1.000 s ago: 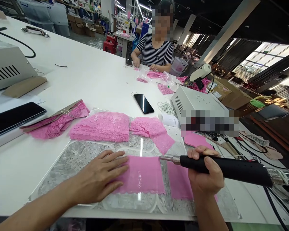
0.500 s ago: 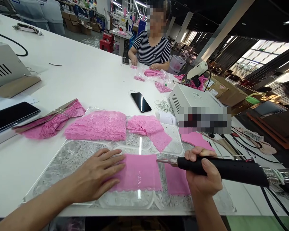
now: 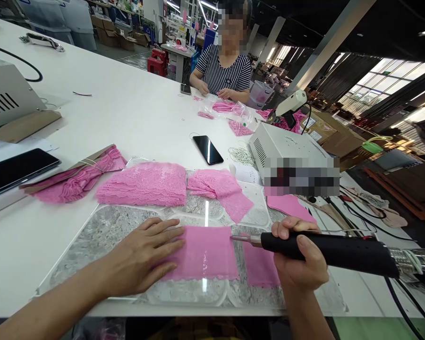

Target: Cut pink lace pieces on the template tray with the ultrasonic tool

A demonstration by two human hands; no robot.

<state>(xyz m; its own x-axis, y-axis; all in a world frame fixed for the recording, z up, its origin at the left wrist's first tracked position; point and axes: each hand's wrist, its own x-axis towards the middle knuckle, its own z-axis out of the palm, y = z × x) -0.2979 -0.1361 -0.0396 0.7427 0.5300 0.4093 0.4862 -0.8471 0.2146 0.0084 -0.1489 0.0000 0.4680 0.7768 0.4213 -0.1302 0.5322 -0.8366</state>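
My left hand (image 3: pixel 145 255) lies flat, fingers spread, on the left part of a pink fabric panel (image 3: pixel 210 252) with a scalloped lower edge. A black handheld tool (image 3: pixel 347 252) with a tapered metal tip is gripped in my right hand (image 3: pixel 301 262). Its tip points left, at the panel's right edge near the upper corner; whether it touches cannot be made out. Another pink panel (image 3: pixel 260 267) lies below the tool, partly covered by my right hand. Both panels rest on a clear template board (image 3: pixel 106 231) over a grey speckled surface.
Behind the board are a pink lace stack (image 3: pixel 141 184), a folded lace piece (image 3: pixel 221 186) and a bundled pink lot (image 3: pixel 78 182). A phone (image 3: pixel 208 149) and a grey machine box (image 3: pixel 290 148) stand beyond. Across the table, a person (image 3: pixel 225 71) handles small pink pieces.
My hands, the tool and the pink panel hold nearly the same places. The view has shifted very slightly. Across the table, the person's hands have moved a little.
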